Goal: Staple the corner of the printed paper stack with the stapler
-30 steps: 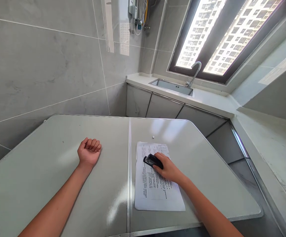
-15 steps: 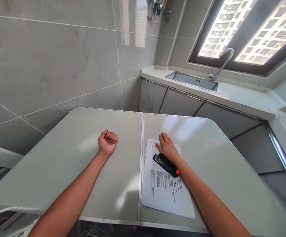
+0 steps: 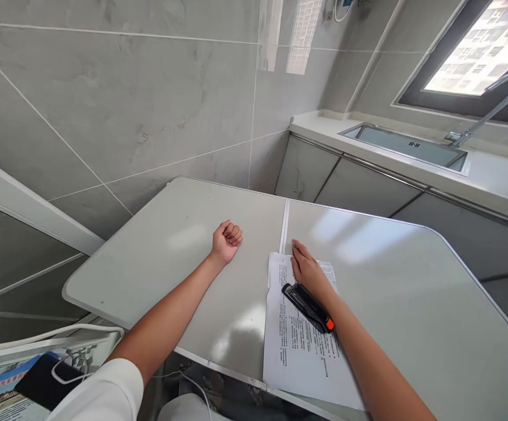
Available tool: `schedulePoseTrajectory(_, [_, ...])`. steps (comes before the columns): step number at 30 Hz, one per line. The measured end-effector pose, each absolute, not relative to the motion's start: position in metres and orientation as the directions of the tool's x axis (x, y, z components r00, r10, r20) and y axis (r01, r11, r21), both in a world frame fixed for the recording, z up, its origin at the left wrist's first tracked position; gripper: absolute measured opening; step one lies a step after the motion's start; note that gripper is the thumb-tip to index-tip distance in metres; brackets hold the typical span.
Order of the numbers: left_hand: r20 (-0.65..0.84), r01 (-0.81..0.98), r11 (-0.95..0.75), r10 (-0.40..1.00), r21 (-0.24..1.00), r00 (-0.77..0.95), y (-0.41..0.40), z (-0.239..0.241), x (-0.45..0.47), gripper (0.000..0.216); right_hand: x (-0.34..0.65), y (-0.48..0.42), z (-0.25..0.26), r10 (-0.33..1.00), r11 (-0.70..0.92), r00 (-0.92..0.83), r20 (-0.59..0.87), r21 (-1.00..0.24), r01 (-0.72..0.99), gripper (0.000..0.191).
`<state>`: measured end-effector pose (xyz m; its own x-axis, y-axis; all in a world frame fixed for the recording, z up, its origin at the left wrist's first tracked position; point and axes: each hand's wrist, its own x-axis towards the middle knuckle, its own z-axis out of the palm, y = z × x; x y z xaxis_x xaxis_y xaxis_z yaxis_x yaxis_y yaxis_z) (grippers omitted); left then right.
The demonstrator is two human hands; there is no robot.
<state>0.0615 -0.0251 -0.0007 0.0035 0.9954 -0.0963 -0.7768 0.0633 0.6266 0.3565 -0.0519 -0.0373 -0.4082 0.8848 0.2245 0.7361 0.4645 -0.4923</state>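
Note:
My left hand (image 3: 227, 241) rests on the folding table (image 3: 157, 245) with its fingers curled into a fist, and nothing shows in it. My right hand (image 3: 309, 268) lies over the top part of a printed paper (image 3: 298, 371), fingers stretched out and close together, fingertips past its upper edge. A black stapler (image 3: 307, 307) with an orange-red end lies slantwise on the paper, just below my right hand and alongside the wrist. Part of the sheet is covered by the stapler and my right forearm.
A sink (image 3: 407, 146) with a curved faucet (image 3: 495, 105) is set in the white counter (image 3: 495, 175) beyond the table. Grey tiled wall (image 3: 148, 99) rises behind. At lower left, a dark flat object (image 3: 50, 380) and a white cable lie on printed matter on a white rack.
The view has swung to the left, bringing in the lower-left rack. My right hand's fingers have drawn closer together. My left fist stays on the table; the stapler still lies on the paper.

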Motion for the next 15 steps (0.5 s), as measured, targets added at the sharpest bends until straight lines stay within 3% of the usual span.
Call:
schedulePoseTrajectory(9, [-0.089, -0.776, 0.073, 0.996, 0.627, 0.021, -0.024, 0.000, 0.062, 0.055, 0.345, -0.055, -0.040, 0.818, 0.563, -0.520, 0.245, -0.530, 0.635, 0.052])
schedulePoseTrajectory(15, [-0.086, -0.782, 0.077, 0.996, 0.618, 0.031, -0.024, -0.001, 0.062, 0.054, 0.348, -0.054, -0.022, 0.845, 0.513, -0.467, 0.260, -0.639, 0.573, 0.032])
